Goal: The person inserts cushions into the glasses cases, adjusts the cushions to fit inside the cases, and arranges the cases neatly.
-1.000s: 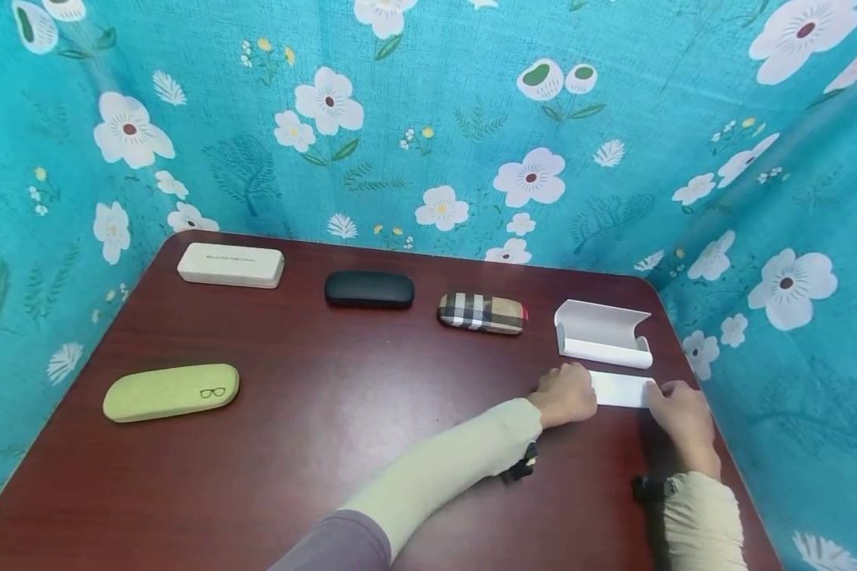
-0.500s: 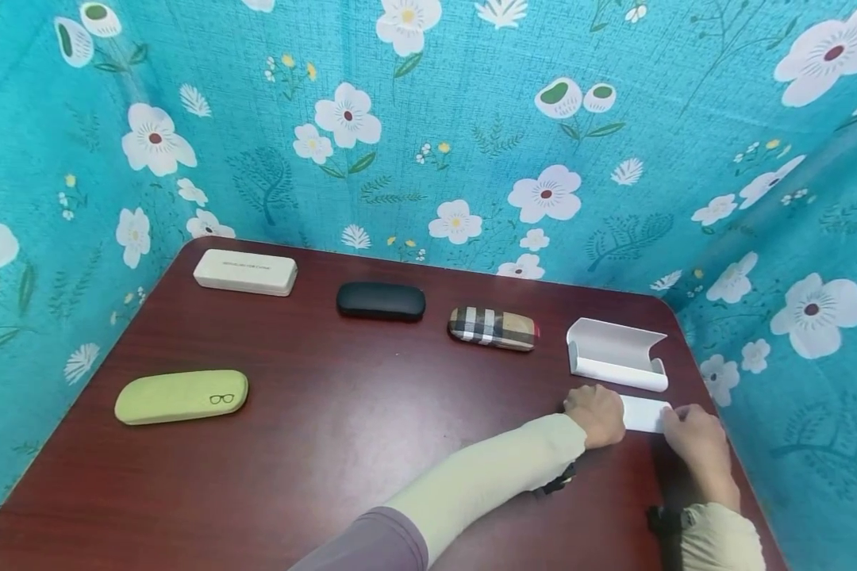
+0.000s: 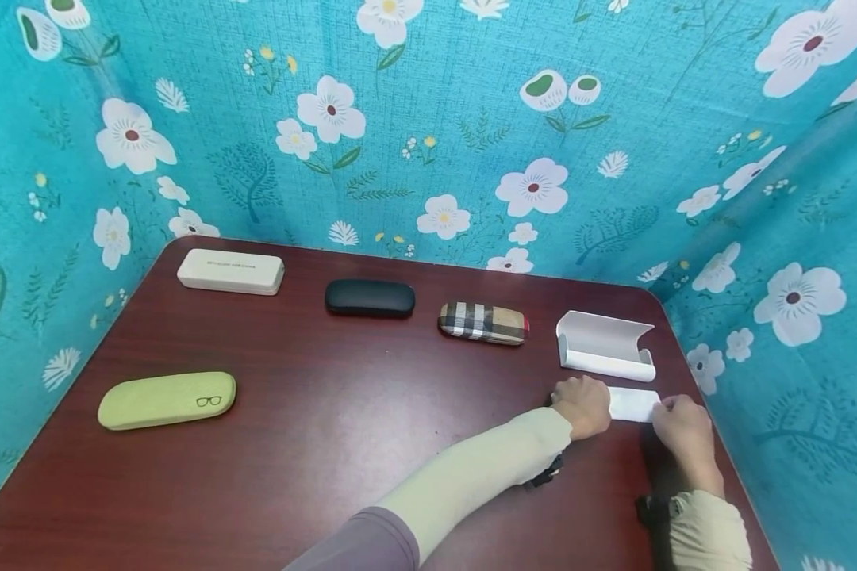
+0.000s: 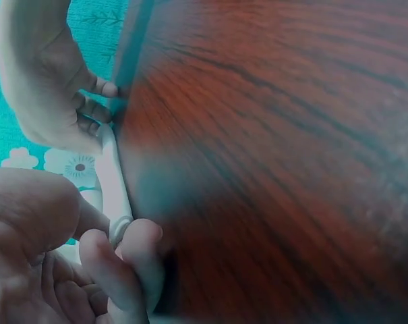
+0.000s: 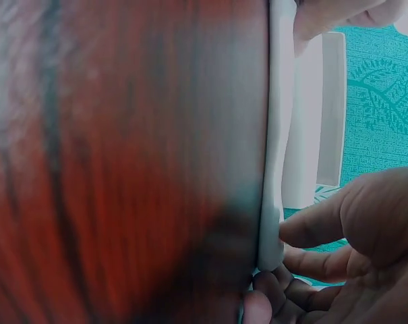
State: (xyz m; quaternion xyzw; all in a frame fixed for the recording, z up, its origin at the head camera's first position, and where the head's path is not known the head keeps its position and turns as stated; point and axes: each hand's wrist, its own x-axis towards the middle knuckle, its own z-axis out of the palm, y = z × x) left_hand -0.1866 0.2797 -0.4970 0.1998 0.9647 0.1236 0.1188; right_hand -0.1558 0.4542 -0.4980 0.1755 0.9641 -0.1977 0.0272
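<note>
A folded white cloth lies flat near the table's right side, soft and thick at its edge. My left hand pinches its left end, with thumb and fingertips around a rolled edge in the left wrist view. At the other end my right hand grips the cloth; the right wrist view has the thumb on top and fingers curled under its end. Just behind the cloth stands an open white glasses case, its lid tilted back. My hands hide both ends of the cloth in the head view.
A row along the back holds a plaid glasses case, a black one and a cream box-shaped one. A yellow-green case lies at left. Floral curtain borders the dark red table behind and at the sides.
My left hand has shifted slightly right, so less of the cloth shows between my hands. Both hands keep their hold. The head view swayed a little; the glasses cases stay put.
</note>
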